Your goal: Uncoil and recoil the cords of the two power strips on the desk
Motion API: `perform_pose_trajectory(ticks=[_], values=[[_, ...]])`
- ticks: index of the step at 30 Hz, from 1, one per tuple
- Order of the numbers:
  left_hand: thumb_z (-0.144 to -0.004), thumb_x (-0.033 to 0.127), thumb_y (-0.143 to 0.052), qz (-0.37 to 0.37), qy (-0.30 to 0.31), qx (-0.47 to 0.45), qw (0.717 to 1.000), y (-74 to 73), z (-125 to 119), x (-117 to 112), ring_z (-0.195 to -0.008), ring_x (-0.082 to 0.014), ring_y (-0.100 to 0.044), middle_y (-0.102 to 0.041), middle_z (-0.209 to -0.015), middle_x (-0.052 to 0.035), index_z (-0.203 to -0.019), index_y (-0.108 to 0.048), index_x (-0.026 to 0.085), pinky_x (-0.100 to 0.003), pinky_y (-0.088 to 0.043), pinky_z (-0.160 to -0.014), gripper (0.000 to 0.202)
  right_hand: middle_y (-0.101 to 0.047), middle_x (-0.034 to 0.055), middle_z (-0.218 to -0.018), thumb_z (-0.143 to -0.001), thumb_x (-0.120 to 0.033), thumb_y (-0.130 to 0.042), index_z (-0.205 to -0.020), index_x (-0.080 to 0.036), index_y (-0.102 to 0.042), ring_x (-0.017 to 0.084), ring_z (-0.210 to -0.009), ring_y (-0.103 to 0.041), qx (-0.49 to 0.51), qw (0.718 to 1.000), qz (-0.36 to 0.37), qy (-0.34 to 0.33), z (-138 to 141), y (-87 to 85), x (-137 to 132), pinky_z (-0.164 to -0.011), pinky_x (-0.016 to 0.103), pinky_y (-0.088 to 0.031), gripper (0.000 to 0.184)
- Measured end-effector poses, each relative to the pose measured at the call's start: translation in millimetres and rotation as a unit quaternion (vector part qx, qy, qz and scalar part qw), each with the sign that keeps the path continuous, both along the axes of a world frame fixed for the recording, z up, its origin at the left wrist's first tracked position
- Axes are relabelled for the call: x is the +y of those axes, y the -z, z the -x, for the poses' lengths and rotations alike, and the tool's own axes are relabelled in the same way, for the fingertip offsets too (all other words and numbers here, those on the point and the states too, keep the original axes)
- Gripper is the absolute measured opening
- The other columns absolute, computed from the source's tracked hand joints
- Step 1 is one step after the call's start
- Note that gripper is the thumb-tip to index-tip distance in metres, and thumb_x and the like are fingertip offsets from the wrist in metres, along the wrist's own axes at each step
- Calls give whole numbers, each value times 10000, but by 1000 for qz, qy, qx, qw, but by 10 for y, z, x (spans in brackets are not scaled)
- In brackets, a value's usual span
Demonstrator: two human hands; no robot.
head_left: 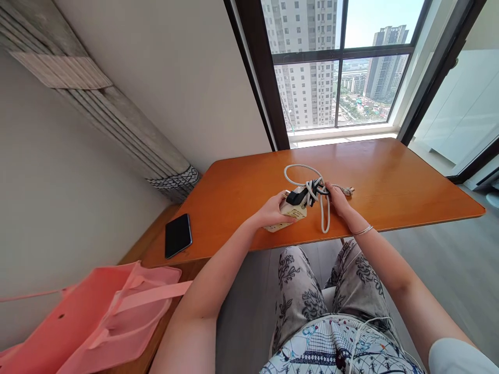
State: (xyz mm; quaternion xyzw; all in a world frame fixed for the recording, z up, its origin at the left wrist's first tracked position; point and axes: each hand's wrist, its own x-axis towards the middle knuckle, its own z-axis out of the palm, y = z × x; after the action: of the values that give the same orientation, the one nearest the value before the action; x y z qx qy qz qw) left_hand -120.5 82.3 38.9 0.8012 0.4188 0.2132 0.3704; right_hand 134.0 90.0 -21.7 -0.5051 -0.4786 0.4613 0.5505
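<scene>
A cream power strip [290,212] lies near the front edge of the orange wooden table [390,176]. My left hand [272,210] is closed round it from the left. A black plug [297,197] sits on top of the strip. A white cable [302,179] loops away from it, and a knot of black and white cord [315,189] lies just right of the plug. My right hand [337,198] pinches that knot, and a small connector [348,191] sticks out beyond its fingers. A thin bracelet [364,230] circles my right wrist.
A black phone [178,235] lies face up on the table's left end. A pink tote bag [89,317] sits at the lower left by the wall. A rolled grey mat [117,119] leans along the wall. A large window [339,67] is behind the table.
</scene>
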Motion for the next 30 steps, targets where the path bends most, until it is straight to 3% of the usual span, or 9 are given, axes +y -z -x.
perform_pose_trajectory(ticks=[5, 10, 15, 21, 30], values=[[-517, 495, -811, -13, -16, 28, 999, 0, -19, 5, -1033, -315, -648, -689, -1096, -82, -1079, -581, 230, -442, -527, -931, 663, -292, -93, -558, -789, -726, -621, -809, -176, -659, 61, -466, -277, 72, 995, -34, 53, -171, -231, 41, -434, 217, -248, 552], [-514, 497, -814, -19, -20, 46, 999, -22, 4, 33, -1028, -318, -649, -689, -1110, -75, -1076, -578, 235, -440, -522, -931, 664, -433, -77, -573, -796, -623, -712, -753, -160, -663, 41, -500, -442, 172, 971, -103, 128, -302, -569, 109, -482, 168, -371, 467], [-565, 506, -798, -38, -2, 64, 997, -72, -3, 49, -1045, -308, -653, -686, -1130, -81, -1104, -562, 217, -436, -521, -931, 656, -474, -81, -554, -867, -517, -709, -773, -164, -634, 35, -524, -531, 299, 931, -104, 183, -318, -805, 150, -528, 132, -457, 372], [-589, 493, -777, -44, -10, 116, 992, -42, 69, 124, -1018, -302, -648, -684, -1125, -92, -1124, -555, 180, -429, -515, -901, 659, -436, -109, -543, -938, -434, -654, -784, -186, -572, 8, -466, -499, 432, 863, -90, 247, -554, -849, 259, -494, 94, -460, 304], [-593, 497, -776, -32, 7, 128, 991, -24, 182, 151, -1025, -291, -646, -678, -1115, -58, -1100, -559, 201, -399, -509, -892, 626, -388, -126, -508, -991, -388, -581, -782, -193, -549, 11, -399, -425, 494, 810, -110, 297, -946, -841, 320, -427, 103, -412, 288]])
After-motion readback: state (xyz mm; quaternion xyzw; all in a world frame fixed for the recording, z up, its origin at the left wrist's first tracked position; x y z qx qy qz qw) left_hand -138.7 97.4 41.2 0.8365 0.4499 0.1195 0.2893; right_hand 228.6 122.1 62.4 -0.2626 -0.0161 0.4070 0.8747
